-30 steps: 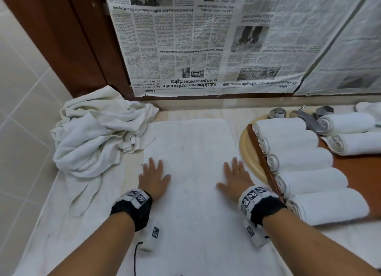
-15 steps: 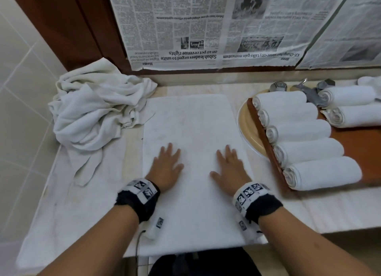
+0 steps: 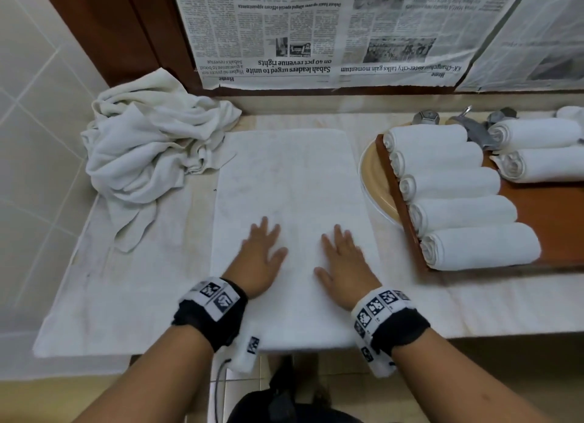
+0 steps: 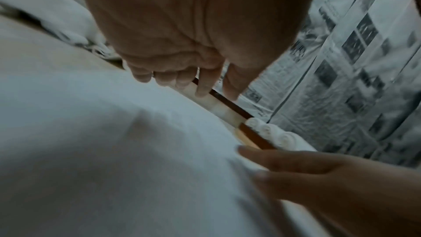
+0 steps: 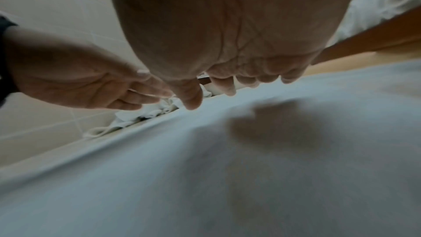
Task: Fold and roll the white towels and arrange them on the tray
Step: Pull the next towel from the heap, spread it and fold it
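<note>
I have both hands palm-down on the flat towel (image 3: 290,201) spread on the counter (image 3: 474,305): left hand (image 3: 260,258) and right hand (image 3: 343,261) side by side near its near half, fingers straight and slightly spread, gripping nothing. The wrist views are blurred, so whether the palms press fully I can't tell. To my right the tray (image 3: 553,210) carries rolled towels (image 3: 455,182) in a row. A crumpled towel pile (image 3: 148,150) sits at the left, touching the flat towel's far corner.
</note>
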Demonstrator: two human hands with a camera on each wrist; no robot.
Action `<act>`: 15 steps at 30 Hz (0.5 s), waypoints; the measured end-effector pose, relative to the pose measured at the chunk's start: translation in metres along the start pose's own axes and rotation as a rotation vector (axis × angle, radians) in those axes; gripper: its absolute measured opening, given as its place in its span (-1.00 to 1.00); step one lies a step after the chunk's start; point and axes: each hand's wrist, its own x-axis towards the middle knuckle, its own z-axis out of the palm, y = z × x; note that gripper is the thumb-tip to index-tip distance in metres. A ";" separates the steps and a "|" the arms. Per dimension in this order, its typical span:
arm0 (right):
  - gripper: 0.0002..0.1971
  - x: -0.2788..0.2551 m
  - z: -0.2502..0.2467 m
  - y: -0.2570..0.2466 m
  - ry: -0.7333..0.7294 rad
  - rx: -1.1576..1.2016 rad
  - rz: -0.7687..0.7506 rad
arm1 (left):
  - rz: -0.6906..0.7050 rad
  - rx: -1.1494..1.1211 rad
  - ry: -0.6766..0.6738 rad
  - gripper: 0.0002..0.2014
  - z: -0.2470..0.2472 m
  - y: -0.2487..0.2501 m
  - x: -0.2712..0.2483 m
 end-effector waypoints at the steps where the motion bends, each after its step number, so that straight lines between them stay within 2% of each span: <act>1: -0.25 -0.007 0.009 -0.003 -0.030 0.020 -0.044 | 0.013 -0.016 -0.072 -0.38 0.012 0.005 -0.008; 3: -0.21 -0.023 0.024 0.008 -0.087 -0.029 -0.084 | -0.037 -0.045 -0.221 -0.26 0.026 -0.007 -0.021; 5: -0.20 -0.039 0.031 0.035 -0.084 -0.087 -0.055 | -0.068 0.053 -0.273 -0.01 0.024 -0.038 -0.036; 6: -0.20 -0.047 0.030 0.049 -0.069 -0.086 -0.002 | -0.081 0.104 -0.239 0.02 0.021 -0.053 -0.042; 7: -0.20 -0.052 0.029 0.061 -0.052 -0.077 0.067 | -0.107 0.123 -0.175 -0.08 0.019 -0.065 -0.048; 9: -0.19 -0.060 0.027 0.071 -0.012 -0.072 0.175 | -0.149 0.021 -0.041 -0.27 0.023 -0.066 -0.059; 10: -0.18 -0.063 0.027 0.067 0.018 -0.066 0.177 | -0.132 -0.043 0.013 -0.30 0.031 -0.056 -0.064; 12: -0.18 -0.070 0.033 0.045 0.069 -0.029 0.067 | -0.014 -0.036 0.069 -0.30 0.056 -0.033 -0.071; 14: -0.19 -0.078 0.045 0.023 0.027 -0.016 -0.101 | 0.052 0.114 0.001 -0.27 0.084 -0.016 -0.075; 15: -0.20 -0.081 0.054 0.019 -0.018 -0.033 -0.152 | 0.032 0.236 -0.052 -0.24 0.095 -0.018 -0.076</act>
